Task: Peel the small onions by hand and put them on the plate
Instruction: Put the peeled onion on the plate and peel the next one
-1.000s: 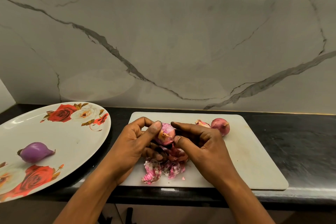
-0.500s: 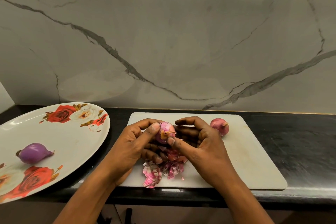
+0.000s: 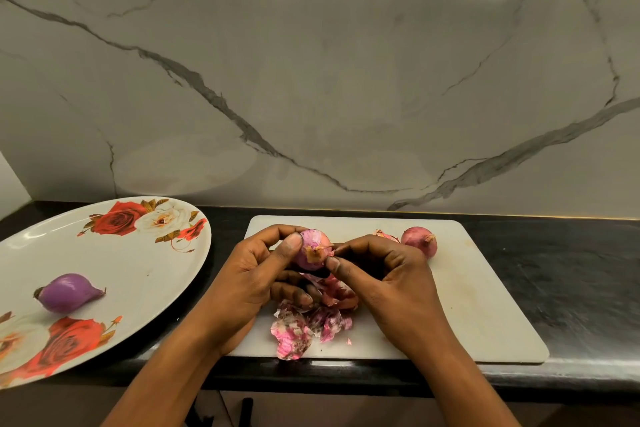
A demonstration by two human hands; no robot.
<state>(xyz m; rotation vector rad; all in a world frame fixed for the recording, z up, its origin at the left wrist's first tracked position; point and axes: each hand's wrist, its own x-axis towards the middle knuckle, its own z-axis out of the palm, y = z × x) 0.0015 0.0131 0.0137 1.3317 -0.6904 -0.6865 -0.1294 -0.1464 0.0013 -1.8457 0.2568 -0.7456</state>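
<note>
My left hand grips a small pink onion above the white cutting board, thumb curled over its top. My right hand pinches the dry skin at the onion's tip between thumb and forefinger. A pile of torn pink skins lies on the board under my hands. An unpeeled red onion rests at the board's far side, a loose skin scrap beside it. One peeled purple onion lies on the rose-patterned plate at the left.
The board and plate sit on a black counter against a marble-look wall. The plate overhangs the counter's front edge at the left. The counter's front edge runs just below my wrists.
My right hand's fingers have shifted from resting over the onion to pinching the skin at its tip. The loose skin scrap behind my right hand shows again. My left hand holds its grip.
</note>
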